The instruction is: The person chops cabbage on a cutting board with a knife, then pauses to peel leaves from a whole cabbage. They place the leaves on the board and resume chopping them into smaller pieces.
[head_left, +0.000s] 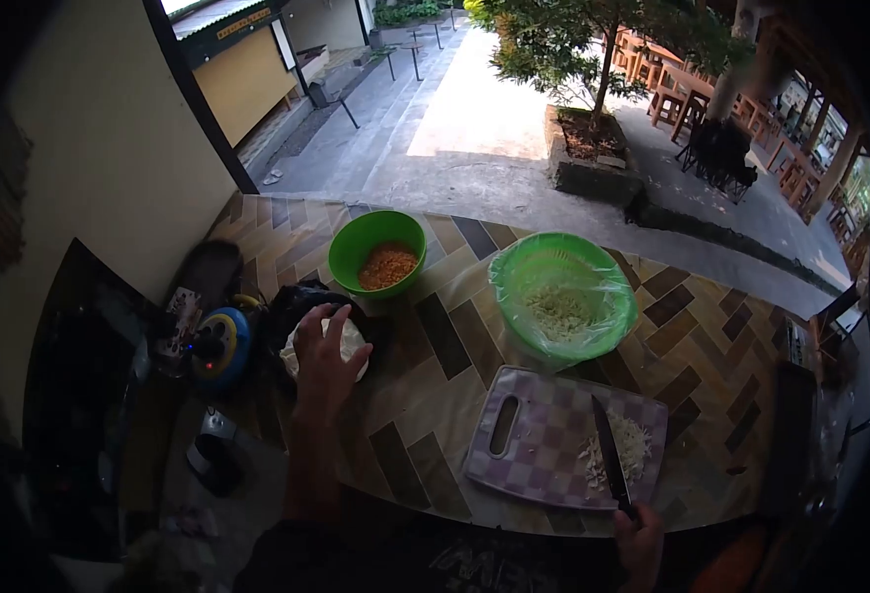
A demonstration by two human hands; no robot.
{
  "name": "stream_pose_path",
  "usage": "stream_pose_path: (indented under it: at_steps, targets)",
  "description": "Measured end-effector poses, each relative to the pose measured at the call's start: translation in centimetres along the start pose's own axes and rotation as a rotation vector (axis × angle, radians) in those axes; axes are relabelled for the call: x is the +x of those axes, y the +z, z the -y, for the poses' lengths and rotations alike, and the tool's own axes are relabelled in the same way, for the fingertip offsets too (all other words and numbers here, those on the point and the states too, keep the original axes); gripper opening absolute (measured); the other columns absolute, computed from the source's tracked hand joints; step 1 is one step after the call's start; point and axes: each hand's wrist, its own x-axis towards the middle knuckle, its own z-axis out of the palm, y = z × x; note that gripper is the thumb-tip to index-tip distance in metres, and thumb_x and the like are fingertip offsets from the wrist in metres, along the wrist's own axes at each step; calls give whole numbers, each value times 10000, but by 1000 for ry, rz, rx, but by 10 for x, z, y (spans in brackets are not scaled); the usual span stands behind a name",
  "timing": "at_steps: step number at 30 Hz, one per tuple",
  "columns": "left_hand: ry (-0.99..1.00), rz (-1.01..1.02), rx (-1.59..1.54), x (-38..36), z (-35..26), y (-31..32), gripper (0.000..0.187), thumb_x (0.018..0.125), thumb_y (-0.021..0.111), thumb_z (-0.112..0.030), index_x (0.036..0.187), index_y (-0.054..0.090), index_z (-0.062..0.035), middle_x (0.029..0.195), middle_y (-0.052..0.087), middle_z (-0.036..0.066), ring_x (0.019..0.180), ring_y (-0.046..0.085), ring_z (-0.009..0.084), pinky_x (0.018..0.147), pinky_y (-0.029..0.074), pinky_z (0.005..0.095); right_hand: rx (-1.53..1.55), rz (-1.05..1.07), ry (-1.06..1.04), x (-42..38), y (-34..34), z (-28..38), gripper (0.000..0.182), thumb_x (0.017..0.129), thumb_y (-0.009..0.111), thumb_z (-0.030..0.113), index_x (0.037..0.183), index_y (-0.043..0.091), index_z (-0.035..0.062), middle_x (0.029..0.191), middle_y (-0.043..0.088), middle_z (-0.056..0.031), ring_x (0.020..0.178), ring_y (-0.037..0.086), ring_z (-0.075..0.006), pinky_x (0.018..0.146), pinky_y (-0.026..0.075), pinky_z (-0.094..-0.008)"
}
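My right hand grips the handle of a dark-bladed knife. The blade points away from me, above a heap of finely chopped white pieces on a purple-and-white checked cutting board. On the left, my left hand is over a white food item in a black plastic bag. Its fingers are apart and slightly curved; whether they touch the white item is hard to tell.
A green bowl with orange-brown crumbly food stands behind the bag. Behind the board, a plastic-lined green basket holds white shreds. A blue round device sits at the left. The patterned tabletop ends at a paved yard.
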Motion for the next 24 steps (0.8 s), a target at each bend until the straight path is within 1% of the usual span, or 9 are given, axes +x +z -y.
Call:
stream_pose_path:
  at_steps: [1,4,5,8,11,19,22,23,24]
  targets:
    - [16,48,192,-9,33,5,825,809,845,-413,1484,501,-88,1465,474,221,1371,465,426,1167,352,525,-38,6,-46,4,4,4,399,896,770,361,1027,680,-4,733,617,-26,699,567,-107,650,467,-312]
    - [-218,166,-64,-21,105,20,907,782,854,-493,1485,491,-50,1485,464,241,1378,457,434,1175,349,527,-118,41,-147,15,14,19,357,906,763,329,1021,681,2,723,608,-12,685,552,-96,638,456,-303]
    - [-263,213,-334,-23,111,15,975,746,870,-535,1481,482,-26,1490,460,249,1380,455,432,1172,355,523,-122,66,-154,19,16,26,345,907,762,319,1021,682,3,720,603,-9,678,545,-94,633,452,-300]
    - [-274,193,-371,-30,95,-5,971,734,884,-519,1480,486,-40,1482,483,225,1380,467,404,1158,385,496,-100,99,-175,26,21,37,318,903,759,295,1011,683,5,703,585,0,656,523,-88,613,437,-298]
    - [-103,4,-246,-44,75,-5,902,736,900,-469,1446,527,-55,1440,531,184,1349,498,378,1136,411,482,-98,120,-227,29,25,50,308,900,758,287,997,684,5,687,568,4,639,499,-85,594,417,-299]
    - [-218,-207,-697,-46,68,20,606,777,847,-175,1333,638,-58,1379,576,138,1319,523,314,1112,440,442,-107,190,-280,27,46,65,295,902,759,284,993,676,17,680,552,-1,625,464,-84,585,407,-301]
    - [-210,-302,-736,-35,38,4,568,771,839,-147,1300,654,-54,1339,614,128,1300,549,300,1108,449,431,-98,259,-251,23,54,73,341,922,742,308,1039,667,-4,781,656,-121,715,603,-188,688,486,-352]
    - [-194,-334,-730,-32,29,-3,561,769,840,-142,1291,655,-52,1322,628,124,1289,561,296,1107,452,426,-99,288,-226,23,57,74,338,924,740,305,1042,666,-2,773,654,-120,712,603,-185,686,486,-350]
    - [-149,-233,-677,-34,39,-2,591,758,847,-130,1307,641,-56,1329,623,121,1288,564,287,1109,452,422,-99,315,-203,23,59,75,334,926,738,302,1044,664,-1,765,652,-119,708,602,-183,684,485,-348]
